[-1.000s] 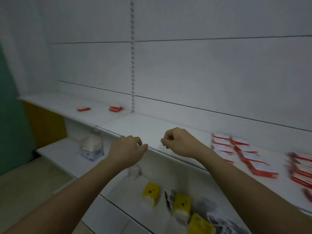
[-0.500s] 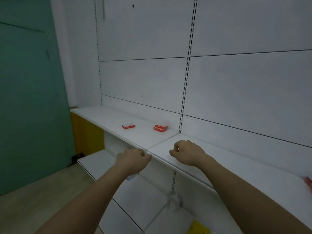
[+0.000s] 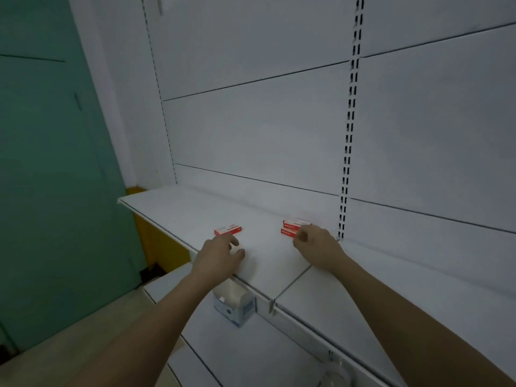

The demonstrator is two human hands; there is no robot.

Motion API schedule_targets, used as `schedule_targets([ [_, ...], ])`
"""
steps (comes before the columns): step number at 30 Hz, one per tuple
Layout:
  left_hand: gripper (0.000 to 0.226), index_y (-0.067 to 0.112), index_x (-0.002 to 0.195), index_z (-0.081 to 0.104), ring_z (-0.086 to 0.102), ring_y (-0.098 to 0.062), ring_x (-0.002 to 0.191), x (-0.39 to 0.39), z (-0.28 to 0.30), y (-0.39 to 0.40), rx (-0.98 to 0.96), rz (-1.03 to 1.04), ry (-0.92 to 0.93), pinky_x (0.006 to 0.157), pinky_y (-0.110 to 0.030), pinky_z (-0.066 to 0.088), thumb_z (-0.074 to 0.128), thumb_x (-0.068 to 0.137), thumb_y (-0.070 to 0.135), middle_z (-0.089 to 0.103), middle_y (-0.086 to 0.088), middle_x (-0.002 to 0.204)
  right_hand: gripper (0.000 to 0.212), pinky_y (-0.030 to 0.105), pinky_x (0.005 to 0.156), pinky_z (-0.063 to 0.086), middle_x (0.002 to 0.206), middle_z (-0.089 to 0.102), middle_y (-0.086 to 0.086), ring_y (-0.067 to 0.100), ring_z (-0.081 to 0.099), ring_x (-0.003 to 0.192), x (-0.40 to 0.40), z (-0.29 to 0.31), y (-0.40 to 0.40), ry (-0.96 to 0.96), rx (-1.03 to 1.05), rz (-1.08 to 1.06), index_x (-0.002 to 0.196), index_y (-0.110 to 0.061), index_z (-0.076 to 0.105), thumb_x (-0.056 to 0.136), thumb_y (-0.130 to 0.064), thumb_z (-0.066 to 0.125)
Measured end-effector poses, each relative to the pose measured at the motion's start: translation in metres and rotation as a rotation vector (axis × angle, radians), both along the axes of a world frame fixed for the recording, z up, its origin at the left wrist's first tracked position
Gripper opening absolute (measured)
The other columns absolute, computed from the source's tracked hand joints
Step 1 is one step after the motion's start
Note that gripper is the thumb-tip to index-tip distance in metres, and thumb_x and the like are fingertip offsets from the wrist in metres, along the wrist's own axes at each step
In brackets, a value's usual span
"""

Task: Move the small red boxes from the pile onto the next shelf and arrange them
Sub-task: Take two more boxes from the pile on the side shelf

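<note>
Both hands have reached over the white shelf [image 3: 178, 208] by the green wall [image 3: 50, 163], left [image 3: 220, 254] spread, right [image 3: 317, 243] curled empty.

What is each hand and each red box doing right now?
left hand: open, fingers reaching toward the single box
right hand: fingers curled, beside the stack
single red box: lying flat, alone
red box stack: two boxes, one atop the other
shelf: holds the boxes
</note>
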State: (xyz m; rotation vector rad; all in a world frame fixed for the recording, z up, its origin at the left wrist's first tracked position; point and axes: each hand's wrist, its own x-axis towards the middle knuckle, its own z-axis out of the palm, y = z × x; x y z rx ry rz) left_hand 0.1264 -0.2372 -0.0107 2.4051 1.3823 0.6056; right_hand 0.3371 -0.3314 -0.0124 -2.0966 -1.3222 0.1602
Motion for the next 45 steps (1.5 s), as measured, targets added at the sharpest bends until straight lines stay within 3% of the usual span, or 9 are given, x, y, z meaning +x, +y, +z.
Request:
schedule_targets([
  [5,0.044,0.015,0.127,0.055,0.053,-0.025,0.110,0.009,-0.007,0.075,-0.013,0.058,-0.075,0.092,-0.033,0.046,0.064,0.086,0.029,0.054,-0.010,0.123,0.004,0.029,0.071,0.042,0.105,0.057,0.007,0.018,0.053,0.081,0.032,-0.009,0.033,0.025,0.182,-0.191,0.093,-0.016,0.059,0.092,-0.017,0.055],
  [9,0.053,0.012,0.129,0.052,0.047,-0.031,0.114,0.018,-0.019,0.127,-0.027,0.031,0.041,0.096,-0.035,0.040,0.065,0.084,0.039,0.046,-0.014,0.124,0.023,0.025,0.080,0.038,0.117,0.051,0.009,0.014,0.048,0.090,0.050,-0.020,0.042,0.039,0.186,-0.229,0.114,-0.010,0.057,0.093,-0.020,0.059],
  [13,0.043,0.011,0.118,0.060,0.054,-0.026,0.105,0.033,-0.019,0.161,-0.004,-0.178,0.022,0.088,-0.031,0.041,0.069,0.084,0.035,0.057,-0.011,0.116,0.033,0.020,0.087,0.033,0.121,0.052,0.000,0.008,0.046,0.101,0.053,-0.020,0.041,0.028,0.121,-0.201,0.123,-0.014,0.055,0.094,-0.028,0.059],
  [19,0.035,0.018,0.104,0.060,0.056,-0.014,0.088,0.080,-0.011,0.190,-0.120,-0.575,-0.059,0.065,-0.016,0.040,0.078,0.077,0.030,0.062,0.002,0.103,0.043,0.024,0.090,0.039,0.129,0.053,-0.004,0.011,0.051,0.107,0.045,-0.005,0.065,0.059,-0.061,-0.180,0.132,-0.021,0.050,0.093,-0.036,0.060],
  [22,0.033,0.016,0.101,0.062,0.058,-0.010,0.079,0.105,-0.006,0.197,-0.172,-0.726,-0.172,0.061,-0.013,0.043,0.081,0.074,0.019,0.064,0.002,0.099,0.043,0.030,0.096,0.045,0.129,0.054,-0.001,0.014,0.054,0.110,0.038,-0.005,0.075,0.116,-0.059,-0.254,0.132,-0.020,0.050,0.093,-0.035,0.060],
  [25,0.034,0.017,0.094,0.064,0.061,-0.012,0.071,0.120,-0.012,0.200,-0.275,-0.794,-0.303,0.065,-0.024,0.053,0.082,0.068,0.006,0.067,0.003,0.095,0.043,0.028,0.097,0.045,0.130,0.054,0.001,0.013,0.054,0.109,0.032,-0.011,0.076,0.112,-0.032,-0.331,0.133,-0.020,0.052,0.093,-0.031,0.062],
  [31,0.045,0.017,0.090,0.061,0.064,-0.011,0.069,0.127,-0.020,0.210,-0.376,-0.839,-0.474,0.063,-0.018,0.049,0.087,0.059,-0.003,0.068,-0.003,0.090,0.025,0.015,0.074,0.042,0.115,0.058,-0.006,0.003,0.056,0.090,0.033,-0.017,0.066,0.131,-0.009,-0.354,0.112,-0.030,0.059,0.088,-0.031,0.066],
  [38,0.044,0.020,0.091,0.062,0.071,-0.019,0.080,0.125,-0.015,0.196,-0.498,-0.928,-0.501,0.074,-0.037,0.057,0.086,0.061,-0.002,0.072,-0.002,0.091,0.027,0.020,0.082,0.051,0.107,0.066,-0.015,0.001,0.064,0.089,0.034,-0.022,0.076,0.188,0.085,-0.370,0.112,-0.027,0.064,0.086,-0.037,0.068],
  [45,0.043,0.025,0.092,0.065,0.070,-0.026,0.081,0.122,-0.013,0.196,-0.492,-0.923,-0.472,0.076,-0.044,0.055,0.087,0.062,0.004,0.073,-0.001,0.093,0.028,0.008,0.064,0.045,0.097,0.067,-0.019,-0.004,0.065,0.075,0.033,-0.022,0.073,0.166,0.097,-0.357,0.108,-0.033,0.064,0.082,-0.035,0.073],
])
